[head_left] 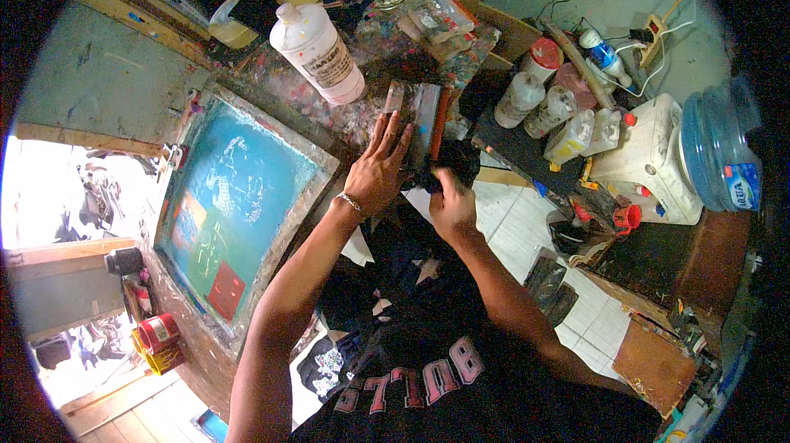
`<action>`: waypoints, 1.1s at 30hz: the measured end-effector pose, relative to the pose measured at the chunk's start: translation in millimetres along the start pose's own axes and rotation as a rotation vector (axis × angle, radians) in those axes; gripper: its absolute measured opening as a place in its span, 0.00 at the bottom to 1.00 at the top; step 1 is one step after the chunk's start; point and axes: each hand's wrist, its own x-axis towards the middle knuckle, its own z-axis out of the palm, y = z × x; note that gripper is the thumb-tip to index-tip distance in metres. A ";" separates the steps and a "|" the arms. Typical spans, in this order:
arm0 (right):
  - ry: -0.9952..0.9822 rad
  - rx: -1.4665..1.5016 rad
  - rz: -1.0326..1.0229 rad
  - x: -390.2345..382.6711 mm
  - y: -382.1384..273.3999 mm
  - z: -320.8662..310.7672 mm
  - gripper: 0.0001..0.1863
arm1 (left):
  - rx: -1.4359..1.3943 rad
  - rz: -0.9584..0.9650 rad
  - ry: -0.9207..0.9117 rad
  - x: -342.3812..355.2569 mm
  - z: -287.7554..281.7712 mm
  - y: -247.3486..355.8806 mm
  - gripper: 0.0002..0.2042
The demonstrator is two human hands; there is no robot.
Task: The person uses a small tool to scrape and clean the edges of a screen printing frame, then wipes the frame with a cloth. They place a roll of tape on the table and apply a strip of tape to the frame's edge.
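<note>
My left hand, with a bracelet at the wrist, lies with its fingers stretched out flat over the near end of a squeegee. The squeegee has a grey, stained holder and an orange-red blade edge, and rests on the paint-spattered worktop. My right hand, slightly blurred, is closed at the squeegee's near end, beside a bunched black cloth that it seems to grip. Just beyond my left hand stands a white plastic bottle with a label.
Left of me lies a framed printing screen with blue mesh. Several clear bottles, a white jerrycan and a blue water jug stand to the right. Red and yellow cans hang at lower left. Tape rolls lie at the back.
</note>
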 end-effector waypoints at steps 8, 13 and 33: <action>0.008 0.324 0.254 -28.9 20.2 -35.9 0.08 | -0.013 0.011 0.045 -1.2 -1.3 -0.2 0.39; 0.087 0.409 0.412 -32.9 50.0 -73.6 0.06 | 0.029 0.068 0.185 3.0 -19.4 6.9 0.29; 0.216 0.863 0.477 74.6 32.7 -49.3 0.10 | -0.208 0.187 -0.184 100.4 -31.0 -66.9 0.14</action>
